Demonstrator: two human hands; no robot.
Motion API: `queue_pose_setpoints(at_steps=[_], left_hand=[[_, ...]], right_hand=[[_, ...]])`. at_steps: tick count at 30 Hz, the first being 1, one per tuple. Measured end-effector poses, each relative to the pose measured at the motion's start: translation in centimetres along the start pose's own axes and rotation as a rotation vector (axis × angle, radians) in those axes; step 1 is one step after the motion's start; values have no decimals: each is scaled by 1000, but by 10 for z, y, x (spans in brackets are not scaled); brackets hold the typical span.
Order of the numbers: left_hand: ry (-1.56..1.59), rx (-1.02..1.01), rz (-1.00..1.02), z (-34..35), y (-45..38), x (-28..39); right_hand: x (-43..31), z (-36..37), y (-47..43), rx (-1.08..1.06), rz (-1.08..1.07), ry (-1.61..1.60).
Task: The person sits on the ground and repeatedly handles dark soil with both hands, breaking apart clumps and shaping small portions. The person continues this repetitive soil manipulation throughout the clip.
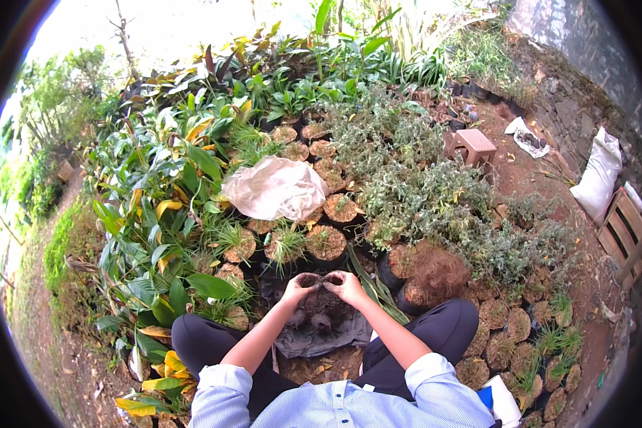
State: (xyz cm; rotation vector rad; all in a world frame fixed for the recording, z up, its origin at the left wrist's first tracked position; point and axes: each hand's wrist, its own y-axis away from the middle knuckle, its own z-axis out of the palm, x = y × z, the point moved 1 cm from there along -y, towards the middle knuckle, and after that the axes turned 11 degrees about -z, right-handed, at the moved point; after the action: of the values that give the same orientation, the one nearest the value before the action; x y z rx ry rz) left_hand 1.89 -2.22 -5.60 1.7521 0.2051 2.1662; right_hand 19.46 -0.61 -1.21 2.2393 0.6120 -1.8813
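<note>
My left hand (300, 287) and my right hand (346, 288) meet in front of me, with their fingers curled and their tips nearly touching. Between the fingertips is a small clump of dark soil (322, 280), pinched from both sides. Below the hands, loose dark soil (326, 305) is heaped on a black plastic sheet (299, 343), which lies on the ground between my knees. Two rounded soil balls (321, 323) rest at the near side of the heap. The undersides of my fingers are hidden.
Several black-bagged pots (326, 243) stand beyond the sheet, with a crumpled white plastic sheet (275, 187) over some. Brown fibre (440, 270) is bunched on pots at right. Leafy plants (155, 257) crowd the left. Farther right are a plastic stool (473, 144) and white sack (599, 171).
</note>
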Motion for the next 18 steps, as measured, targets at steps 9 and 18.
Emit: queue_pose_setpoints(at_steps=[9, 18], left_hand=[[-38, -65, -80, 1, 3, 11], [114, -9, -272, -7, -16, 1]], right_hand=[[9, -3, -3, 118, 108, -79], [42, -34, -21, -48, 208, 15]])
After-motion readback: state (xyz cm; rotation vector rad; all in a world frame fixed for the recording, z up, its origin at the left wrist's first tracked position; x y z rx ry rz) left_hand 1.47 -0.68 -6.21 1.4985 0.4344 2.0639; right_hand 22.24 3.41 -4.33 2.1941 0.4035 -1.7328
